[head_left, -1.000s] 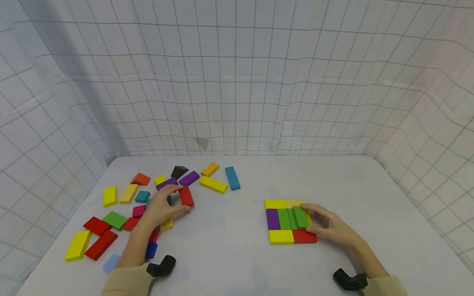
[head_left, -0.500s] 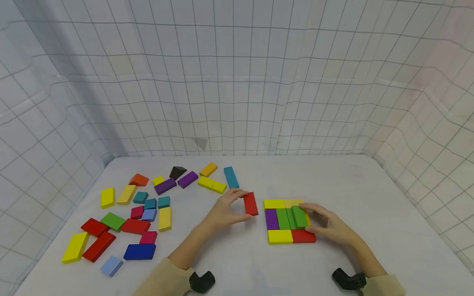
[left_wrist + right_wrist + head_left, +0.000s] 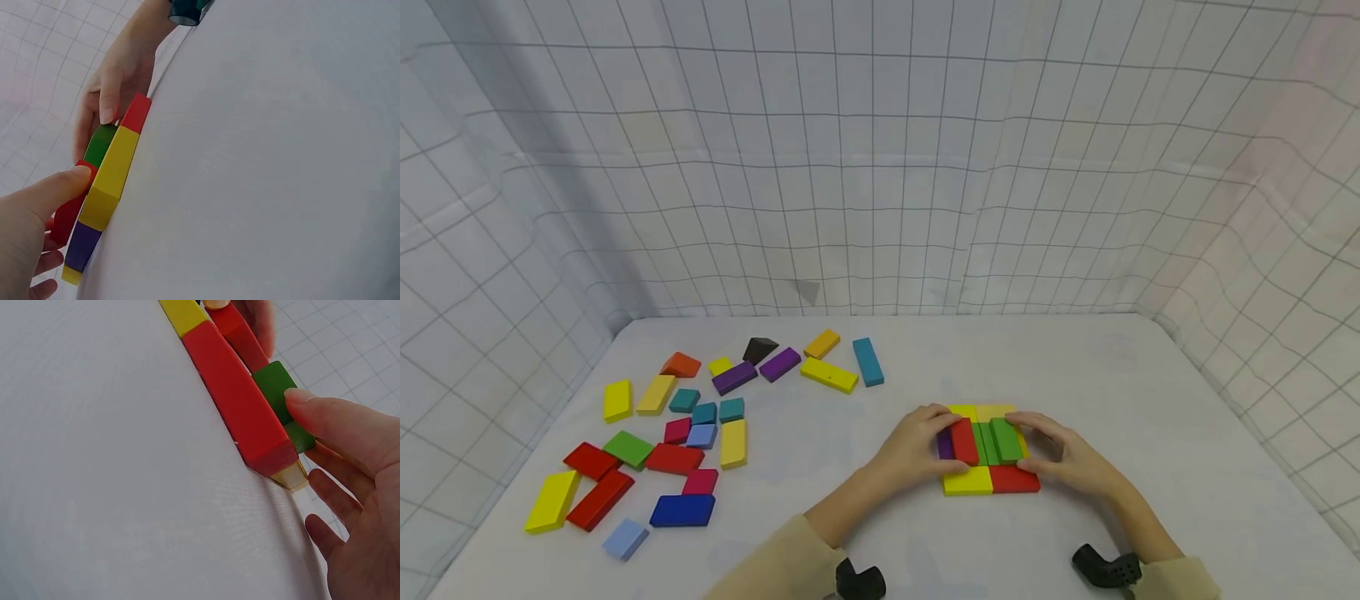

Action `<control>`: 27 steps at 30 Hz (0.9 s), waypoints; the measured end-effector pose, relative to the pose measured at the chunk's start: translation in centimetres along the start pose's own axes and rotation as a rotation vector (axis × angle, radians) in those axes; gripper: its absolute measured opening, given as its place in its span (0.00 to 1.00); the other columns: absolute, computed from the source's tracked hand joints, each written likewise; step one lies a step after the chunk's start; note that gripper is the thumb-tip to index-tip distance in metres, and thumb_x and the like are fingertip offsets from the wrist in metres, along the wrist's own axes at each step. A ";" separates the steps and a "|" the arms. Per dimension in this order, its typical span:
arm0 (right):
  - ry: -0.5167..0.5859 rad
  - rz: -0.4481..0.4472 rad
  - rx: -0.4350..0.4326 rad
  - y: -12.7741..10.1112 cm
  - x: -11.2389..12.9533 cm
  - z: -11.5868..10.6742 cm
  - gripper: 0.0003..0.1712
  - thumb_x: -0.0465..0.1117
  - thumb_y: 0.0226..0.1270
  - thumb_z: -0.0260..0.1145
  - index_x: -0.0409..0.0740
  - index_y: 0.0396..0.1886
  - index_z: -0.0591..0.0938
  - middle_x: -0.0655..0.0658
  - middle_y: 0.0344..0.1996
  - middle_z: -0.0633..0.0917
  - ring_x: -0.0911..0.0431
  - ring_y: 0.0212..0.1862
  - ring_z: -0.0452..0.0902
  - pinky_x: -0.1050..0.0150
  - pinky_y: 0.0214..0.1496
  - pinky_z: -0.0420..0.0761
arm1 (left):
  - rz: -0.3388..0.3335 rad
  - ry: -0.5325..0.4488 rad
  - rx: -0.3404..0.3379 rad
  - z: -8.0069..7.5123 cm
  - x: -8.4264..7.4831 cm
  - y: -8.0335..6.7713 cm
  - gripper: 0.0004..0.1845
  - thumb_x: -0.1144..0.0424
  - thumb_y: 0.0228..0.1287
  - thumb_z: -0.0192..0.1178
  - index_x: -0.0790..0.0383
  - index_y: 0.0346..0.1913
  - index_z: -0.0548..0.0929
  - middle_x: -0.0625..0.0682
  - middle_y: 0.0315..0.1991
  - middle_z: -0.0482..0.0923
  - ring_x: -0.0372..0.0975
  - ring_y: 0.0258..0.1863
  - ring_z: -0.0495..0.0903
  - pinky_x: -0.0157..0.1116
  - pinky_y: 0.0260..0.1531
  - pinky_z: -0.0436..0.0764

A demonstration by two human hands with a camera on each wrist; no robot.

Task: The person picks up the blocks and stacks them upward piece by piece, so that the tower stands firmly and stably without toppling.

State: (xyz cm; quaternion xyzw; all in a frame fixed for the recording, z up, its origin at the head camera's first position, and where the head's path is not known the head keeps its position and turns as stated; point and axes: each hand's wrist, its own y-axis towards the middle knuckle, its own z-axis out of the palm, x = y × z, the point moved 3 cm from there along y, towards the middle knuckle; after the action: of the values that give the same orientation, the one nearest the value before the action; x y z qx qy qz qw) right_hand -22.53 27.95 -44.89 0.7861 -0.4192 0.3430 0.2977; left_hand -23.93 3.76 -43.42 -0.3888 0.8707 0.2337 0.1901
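Note:
My left hand (image 3: 912,448) pinches a red block (image 3: 965,442) between thumb and fingers, over the left part of a rectangular layout of blocks. On the right part of that layout, my right hand (image 3: 1078,460) holds a green block (image 3: 1006,442) at its two ends. In the layout a yellow block (image 3: 967,482) and a red block lie along the front, with a purple block (image 3: 944,447) at the left. Between the two held blocks a strip of green shows. The left wrist view has the held red block (image 3: 66,217) above the yellow and purple ones; whether it touches them I cannot tell.
Many loose blocks lie on the left of the white table (image 3: 820,533), among them a dark blue block (image 3: 682,511) and a yellow block (image 3: 553,502). A light-blue flat block (image 3: 868,362) lies behind, near the middle. Gridded white sheeting (image 3: 880,167) surrounds the table.
My left hand has carried the red block from the loose blocks on the left rightward, over the layout. My right hand has stayed on the green block.

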 end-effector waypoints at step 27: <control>-0.022 0.000 -0.005 -0.1 0.0 0.0 0.32 0.43 0.54 0.69 0.49 0.61 0.71 0.45 0.60 0.71 0.70 0.61 0.59 0.81 0.59 0.56 | 0.008 0.072 -0.012 0.6 0.2 -0.2 0.33 0.41 0.49 0.65 0.55 0.57 0.75 0.49 0.52 0.73 0.40 0.52 0.68 0.40 0.56 0.68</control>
State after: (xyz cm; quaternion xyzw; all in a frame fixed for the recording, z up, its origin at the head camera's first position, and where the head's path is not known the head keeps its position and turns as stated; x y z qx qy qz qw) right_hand -22.47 27.95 -44.92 0.7890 -0.4235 0.3334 0.2949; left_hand -23.81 3.81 -44.06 -0.3948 0.8770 0.2255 0.1554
